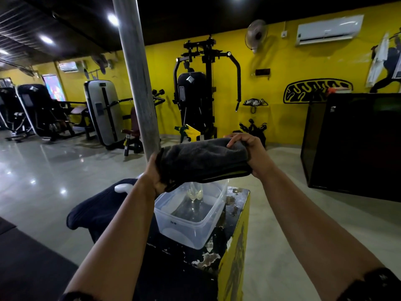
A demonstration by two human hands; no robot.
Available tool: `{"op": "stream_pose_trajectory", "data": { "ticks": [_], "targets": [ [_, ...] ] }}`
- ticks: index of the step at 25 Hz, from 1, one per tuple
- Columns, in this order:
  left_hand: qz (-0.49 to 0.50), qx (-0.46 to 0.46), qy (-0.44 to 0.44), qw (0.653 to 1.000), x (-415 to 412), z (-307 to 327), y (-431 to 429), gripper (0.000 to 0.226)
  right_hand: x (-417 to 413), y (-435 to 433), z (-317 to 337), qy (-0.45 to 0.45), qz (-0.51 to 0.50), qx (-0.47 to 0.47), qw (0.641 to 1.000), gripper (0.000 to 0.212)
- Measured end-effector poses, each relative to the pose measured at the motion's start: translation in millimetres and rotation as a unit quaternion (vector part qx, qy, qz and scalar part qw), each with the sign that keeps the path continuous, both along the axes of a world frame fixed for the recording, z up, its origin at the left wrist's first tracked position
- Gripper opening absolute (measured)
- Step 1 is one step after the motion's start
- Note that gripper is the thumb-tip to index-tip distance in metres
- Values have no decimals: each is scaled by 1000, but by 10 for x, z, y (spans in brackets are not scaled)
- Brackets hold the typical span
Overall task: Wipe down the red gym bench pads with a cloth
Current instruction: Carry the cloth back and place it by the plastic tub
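Cloth (204, 161) is clamped at both ends by left hand (155, 174) and right hand (249, 153); water, apparently being wrung, may be spilled past the tub (195, 231).

Yellow wall (282, 68) bears air conditioner (329, 29) and fan (256, 34). Glossy pale floor (43, 170). Black ceiling (195, 16), spotlights lit. Steel pillar (134, 72). Black weight machine (195, 94) against wall.

I see through one camera, worn on the person's head. It looks forward and a bit down. The left hand (155, 173) and right hand (249, 149), holding the cloth (204, 159), sit close in front; the yellow wall (282, 83) is far ahead.
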State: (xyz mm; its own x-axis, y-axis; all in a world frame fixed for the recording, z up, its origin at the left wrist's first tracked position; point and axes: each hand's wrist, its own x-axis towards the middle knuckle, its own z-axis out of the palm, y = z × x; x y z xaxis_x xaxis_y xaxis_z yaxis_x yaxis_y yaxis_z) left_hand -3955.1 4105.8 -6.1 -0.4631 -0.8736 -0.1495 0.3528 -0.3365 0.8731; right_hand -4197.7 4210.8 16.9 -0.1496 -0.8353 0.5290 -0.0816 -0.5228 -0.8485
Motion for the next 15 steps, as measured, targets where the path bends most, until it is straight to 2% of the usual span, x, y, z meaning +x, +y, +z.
{"op": "stream_pose_trajectory", "data": {
  "ticks": [2,3,5,6,8,9,11,15],
  "targets": [
    [-28,-19,29,999,39,40,-25,64,13,-20,-56,-4,-30,12,999,45],
    [-39,-36,8,999,48,49,10,64,22,-24,-77,-13,-41,25,999,41],
    [-50,-61,-47,996,49,29,55,37,75,-18,-93,-41,-77,46,995,35],
    [-51,-62,-59,995,45,20,76,30,90,-35,-102,-84,-77,67,991,32],
    [-21,-69,-57,996,25,-5,37,49,149,-66,-176,-165,-100,138,971,29],
    [12,-83,-69,994,22,-15,14,59,197,-85,-216,-181,-114,186,959,27],
    [75,-122,-129,981,18,-18,7,74,246,-181,-339,-173,-120,226,951,32],
    [88,-148,-166,971,71,-180,-140,85,306,-270,-493,-234,-82,273,930,40]
  ]
}}
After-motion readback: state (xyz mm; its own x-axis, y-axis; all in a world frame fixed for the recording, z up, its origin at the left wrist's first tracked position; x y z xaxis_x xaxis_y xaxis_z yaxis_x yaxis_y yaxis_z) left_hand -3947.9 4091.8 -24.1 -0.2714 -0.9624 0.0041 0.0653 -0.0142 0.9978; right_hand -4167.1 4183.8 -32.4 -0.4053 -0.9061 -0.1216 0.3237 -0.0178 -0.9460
